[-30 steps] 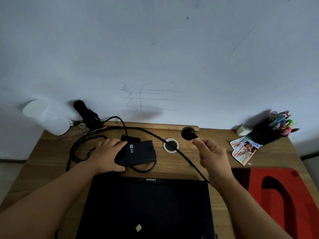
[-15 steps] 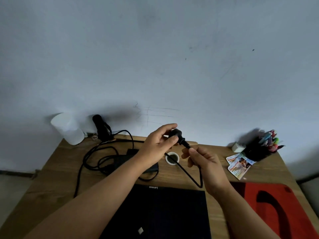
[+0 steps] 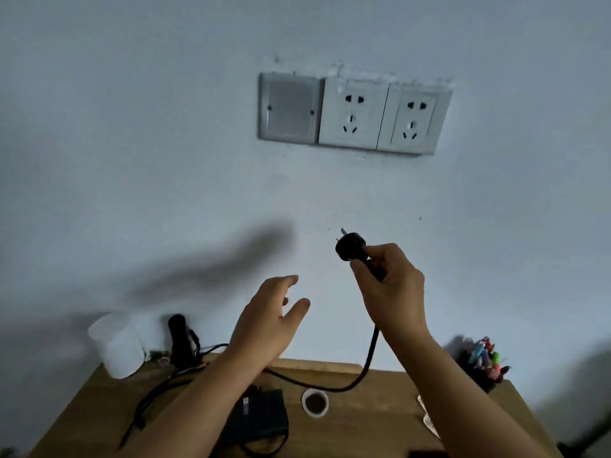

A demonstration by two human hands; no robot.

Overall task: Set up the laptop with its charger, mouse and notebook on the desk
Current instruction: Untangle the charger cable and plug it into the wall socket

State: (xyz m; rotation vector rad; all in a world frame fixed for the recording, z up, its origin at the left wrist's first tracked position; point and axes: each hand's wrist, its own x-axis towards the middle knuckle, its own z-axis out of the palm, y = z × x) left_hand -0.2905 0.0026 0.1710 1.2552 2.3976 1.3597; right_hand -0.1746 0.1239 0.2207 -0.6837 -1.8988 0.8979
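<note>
Two bare forearms in shot, and that's the whole of the person on view. No sleeves here at all: both arms are uncovered from the bottom edge of the picture right up to the wrists, no cuff showing anywhere. The left hand carries nothing on it, no ring, no glove, no strap at the wrist. Same story on the right hand: no watch, no band, no bracelet, plain fingers with short nails as far as the dim light lets me see. Both forearms look smooth and unmarked, no plaster or tattoo visible. The light is low and bluish, so finer detail is lost.
</note>
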